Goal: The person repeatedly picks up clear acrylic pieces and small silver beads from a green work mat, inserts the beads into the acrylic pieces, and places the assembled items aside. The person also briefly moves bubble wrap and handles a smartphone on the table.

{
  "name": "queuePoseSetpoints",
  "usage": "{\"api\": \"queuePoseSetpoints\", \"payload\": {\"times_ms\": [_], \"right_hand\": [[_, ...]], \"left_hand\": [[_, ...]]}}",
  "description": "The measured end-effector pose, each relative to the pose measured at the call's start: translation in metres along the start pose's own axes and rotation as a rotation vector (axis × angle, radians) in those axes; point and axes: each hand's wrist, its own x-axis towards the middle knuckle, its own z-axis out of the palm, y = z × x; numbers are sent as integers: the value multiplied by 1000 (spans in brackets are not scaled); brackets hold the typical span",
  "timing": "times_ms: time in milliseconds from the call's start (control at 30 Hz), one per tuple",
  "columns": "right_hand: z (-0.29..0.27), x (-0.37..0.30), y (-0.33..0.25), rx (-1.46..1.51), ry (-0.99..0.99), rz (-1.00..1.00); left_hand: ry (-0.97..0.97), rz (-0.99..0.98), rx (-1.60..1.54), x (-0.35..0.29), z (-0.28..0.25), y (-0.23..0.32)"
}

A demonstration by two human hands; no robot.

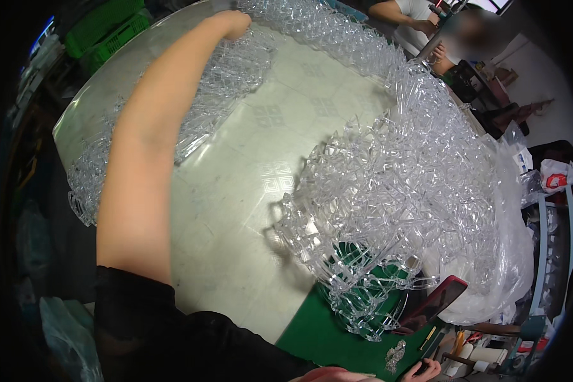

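My left arm stretches to the far side of the table, and my left hand (234, 25) is closed at the edge of a row of clear plastic pieces (235, 70). Its fingers are curled and turned away, so what they hold is hidden. A large heap of clear, looped plastic pieces (395, 184) lies to the right, spilling onto a green mat (312, 325). My right hand (421, 370) shows only in part at the lower edge, fingers slightly bent and apart, next to a small bunch of clear bits (395, 356) on the mat.
A dark phone with a red edge (436, 305) leans by the heap. Clear plastic sheeting (512, 254) borders the heap at right. The pale patterned table (229, 210) lies between the piles. Green crates (108, 38) stand far left. Another person (414, 25) works at the far right.
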Motion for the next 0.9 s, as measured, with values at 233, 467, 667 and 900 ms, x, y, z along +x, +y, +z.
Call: {"api": "queuePoseSetpoints", "payload": {"times_ms": [233, 467, 667, 900], "right_hand": [[-5, -6, -4, -17, 13, -6], [1, -17, -10, -89, 6, -19], [0, -25, -12, -171, -10, -16], [1, -28, -9, -253, -49, -17]], "left_hand": [[415, -64, 304, -27, 11, 132], [337, -72, 727, -35, 94, 127], [197, -137, 775, -17, 110, 39], [167, -361, 674, -4, 149, -119]]}}
